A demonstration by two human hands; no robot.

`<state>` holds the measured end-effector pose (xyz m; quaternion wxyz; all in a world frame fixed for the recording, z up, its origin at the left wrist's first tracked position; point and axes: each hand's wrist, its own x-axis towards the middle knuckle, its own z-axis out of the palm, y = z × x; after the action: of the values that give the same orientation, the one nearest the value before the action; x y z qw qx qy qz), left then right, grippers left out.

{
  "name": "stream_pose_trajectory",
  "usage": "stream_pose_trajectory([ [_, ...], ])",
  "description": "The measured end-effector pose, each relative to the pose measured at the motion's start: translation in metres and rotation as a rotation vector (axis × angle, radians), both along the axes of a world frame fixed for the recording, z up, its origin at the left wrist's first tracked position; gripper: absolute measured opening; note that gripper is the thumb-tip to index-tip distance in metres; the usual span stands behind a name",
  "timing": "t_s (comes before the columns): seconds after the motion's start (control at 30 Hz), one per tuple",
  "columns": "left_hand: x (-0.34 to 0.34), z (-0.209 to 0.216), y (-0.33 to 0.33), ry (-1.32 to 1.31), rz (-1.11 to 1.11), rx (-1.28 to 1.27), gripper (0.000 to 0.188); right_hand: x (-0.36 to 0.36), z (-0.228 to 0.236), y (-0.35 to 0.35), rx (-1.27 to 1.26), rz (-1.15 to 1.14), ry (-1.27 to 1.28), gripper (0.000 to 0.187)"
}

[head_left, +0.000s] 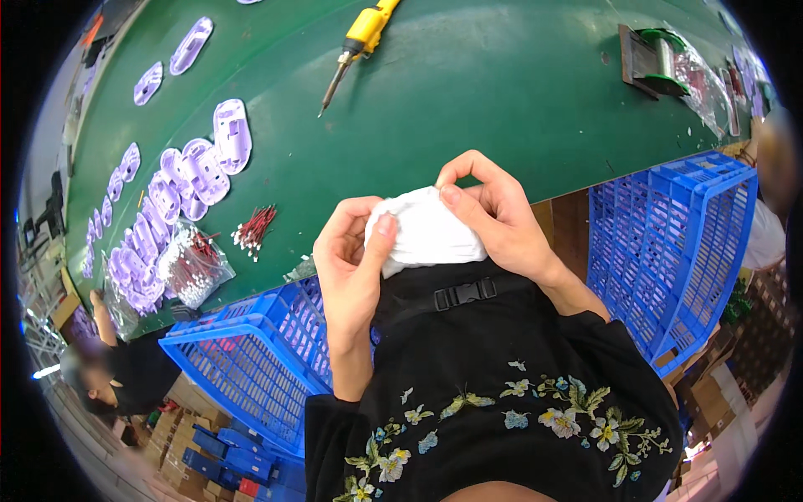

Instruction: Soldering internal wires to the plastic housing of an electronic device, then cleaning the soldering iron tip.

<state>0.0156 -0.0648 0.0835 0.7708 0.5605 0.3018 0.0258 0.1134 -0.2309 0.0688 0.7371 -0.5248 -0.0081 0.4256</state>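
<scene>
A bunched white cloth point(427, 227) is held just off the near edge of the green table, in front of my waist. It could be soft tissue; I cannot tell for certain. My left hand point(347, 255) grips its left side, thumb on top and fingers curled behind. With thumb and fingertips pinched together, my right hand point(495, 216) holds the upper right corner. Left of my hands, a small bunch of dark red wires point(255, 227) with white ends lies on the table. A yellow-handled soldering iron point(365, 32) rests farther back, its tip toward me.
Purple plastic shells point(203, 171) and a clear bag of red wires point(196, 268) lie on the left of the table point(502, 92). A wire spool point(665, 60) stands far right. Blue crates flank me, one left point(251, 351), one right point(707, 251). Another person point(142, 368) is at left.
</scene>
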Motion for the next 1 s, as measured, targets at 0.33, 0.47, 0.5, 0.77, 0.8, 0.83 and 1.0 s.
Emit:
stream_pose_trajectory([
  [0.33,-0.012,0.002,-0.007,0.070,0.143,0.460,0.016,0.003,0.002,0.007,0.082,0.298,0.120,0.029],
  [0.47,-0.024,0.001,0.000,0.080,0.315,0.603,0.016,0.004,-0.007,0.004,-0.036,0.284,-0.023,0.034],
  [0.5,-0.031,-0.002,0.005,0.058,0.342,0.666,0.016,0.006,-0.003,0.008,-0.034,0.294,-0.021,0.034],
  [0.77,-0.041,0.013,0.021,-0.014,0.171,0.194,0.043,0.003,-0.003,0.020,0.002,0.292,0.117,0.019],
  [0.8,-0.044,0.008,0.024,-0.019,0.070,0.051,0.056,0.004,-0.004,0.018,-0.047,0.293,0.017,0.020],
  [0.83,-0.050,0.002,0.023,0.007,0.048,0.075,0.045,0.004,-0.004,0.016,-0.096,0.294,-0.084,0.021],
  [1.0,-0.062,-0.009,0.038,-0.119,-0.001,0.039,0.028,0.005,-0.002,0.000,-0.007,0.301,-0.139,0.026],
])
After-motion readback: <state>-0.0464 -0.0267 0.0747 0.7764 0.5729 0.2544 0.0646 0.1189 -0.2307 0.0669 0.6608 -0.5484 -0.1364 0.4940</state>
